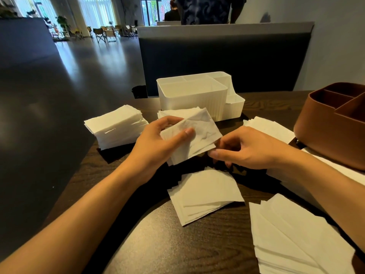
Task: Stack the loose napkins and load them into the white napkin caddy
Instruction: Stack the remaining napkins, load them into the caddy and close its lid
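Left hand (158, 139) gripping napkin stack (194, 135), right hand (245, 149) pinching corner

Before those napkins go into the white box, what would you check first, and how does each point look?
1. Left hand grips the held napkin bundle: ok.
2. Right hand pinches the bundle's lower corner: ok.
3. Bundle edges squared: not ok, top sheet crumpled, layers offset.
4. White napkin caddy big compartment free: ok.
5. Loose napkins gathered: not ok, several piles on the table.
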Demonstrator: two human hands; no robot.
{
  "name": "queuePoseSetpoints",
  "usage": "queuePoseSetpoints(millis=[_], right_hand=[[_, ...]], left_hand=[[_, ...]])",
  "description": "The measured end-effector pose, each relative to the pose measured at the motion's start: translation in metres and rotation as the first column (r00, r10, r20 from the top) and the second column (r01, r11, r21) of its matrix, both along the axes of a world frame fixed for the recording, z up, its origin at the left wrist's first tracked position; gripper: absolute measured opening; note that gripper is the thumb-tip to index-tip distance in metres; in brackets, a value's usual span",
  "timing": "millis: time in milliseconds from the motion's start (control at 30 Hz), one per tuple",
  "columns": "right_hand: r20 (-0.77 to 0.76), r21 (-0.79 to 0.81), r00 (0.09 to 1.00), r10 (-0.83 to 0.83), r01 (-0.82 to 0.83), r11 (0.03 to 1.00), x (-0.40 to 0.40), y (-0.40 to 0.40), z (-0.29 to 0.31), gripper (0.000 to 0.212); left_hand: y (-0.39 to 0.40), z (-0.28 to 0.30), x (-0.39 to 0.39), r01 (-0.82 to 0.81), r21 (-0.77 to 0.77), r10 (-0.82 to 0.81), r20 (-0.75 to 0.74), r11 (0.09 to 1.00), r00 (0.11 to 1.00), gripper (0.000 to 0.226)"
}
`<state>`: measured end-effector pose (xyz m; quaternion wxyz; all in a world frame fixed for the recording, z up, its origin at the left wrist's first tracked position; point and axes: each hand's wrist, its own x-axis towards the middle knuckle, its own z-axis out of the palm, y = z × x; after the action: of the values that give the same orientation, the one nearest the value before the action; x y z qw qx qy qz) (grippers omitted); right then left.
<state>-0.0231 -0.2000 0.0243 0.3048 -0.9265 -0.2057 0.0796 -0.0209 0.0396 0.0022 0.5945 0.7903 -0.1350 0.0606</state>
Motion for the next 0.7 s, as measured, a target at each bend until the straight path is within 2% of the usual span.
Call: queuePoseSetpoints(millis=[133, 267, 333, 533, 700], right_hand=[[-0.089, 0.176, 0.996, 0.021, -0.005, 0.984, -0.003, 0.004, 0.006, 0.035], [-0.21, 0.343, 0.977, 0.049, 0.026, 0.939, -0.006, 0.005, 0.009, 0.044], [-0.258, 0.396, 0.964, 0.067, 0.043, 0.917, -0.006, 0.005, 0.009, 0.049], [-0.227, 0.314, 0.974, 0.018, 0.056, 0.948, -0.006, 0.007, 0.009, 0.029], [-0.081, 0.333, 0.997, -0.012, 0.038, 0.942, -0.004, 0.001, 0.011, 0.025]], left_hand=[[-0.002, -0.005, 0.003, 0.008, -0.099, -0.014, -0.054, 0.995, 0.998, 0.031], [-0.004, -0.005, 0.002, -0.003, -0.1, -0.004, -0.071, 0.995, 0.997, 0.029], [-0.005, -0.004, -0.001, 0.006, -0.17, -0.028, -0.131, 0.985, 0.991, 0.027], [-0.01, 0.004, -0.009, 0.087, -0.416, -0.231, -0.311, 0.905, 0.922, 0.028], [-0.007, 0.008, -0.007, 0.123, -0.522, -0.353, -0.367, 0.844, 0.861, 0.038]])
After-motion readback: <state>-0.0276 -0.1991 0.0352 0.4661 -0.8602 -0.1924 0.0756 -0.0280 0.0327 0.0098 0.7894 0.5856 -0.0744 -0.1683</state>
